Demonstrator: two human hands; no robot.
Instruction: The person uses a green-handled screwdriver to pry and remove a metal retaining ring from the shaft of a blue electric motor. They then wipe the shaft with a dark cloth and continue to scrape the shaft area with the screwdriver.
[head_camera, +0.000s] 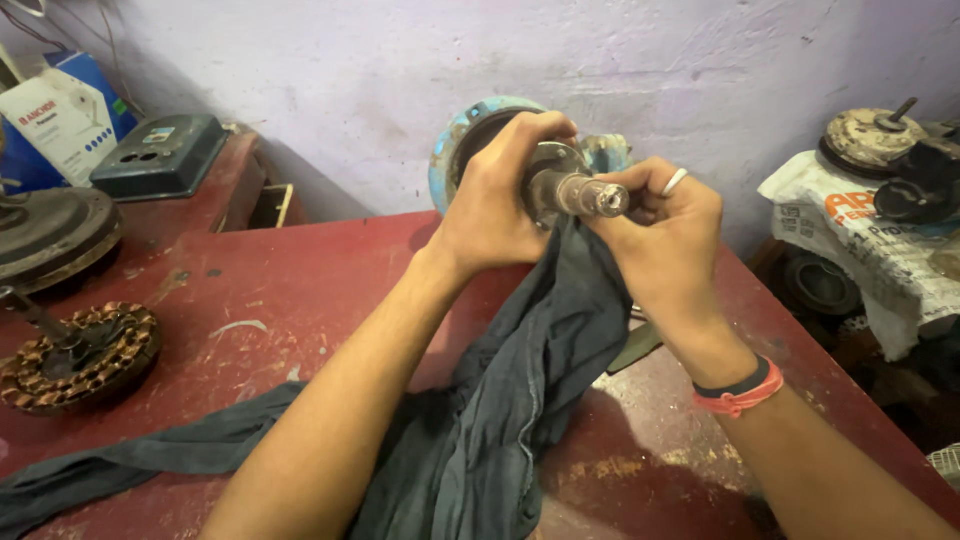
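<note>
Dark cloth (520, 400) hangs below both hands (490, 205) gripping shaft (585, 193).

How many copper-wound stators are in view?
1: the stator lies on the red table, far left of the left hand. Others may be hidden.

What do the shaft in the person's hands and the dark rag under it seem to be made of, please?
The shaft looks like bare steel: grey, dully shiny, with a bright worn tip. The rag looks like soft woven cotton, dark grey and matte; it drapes in loose folds onto the red table. Exact alloy and fibre cannot be told.
</note>
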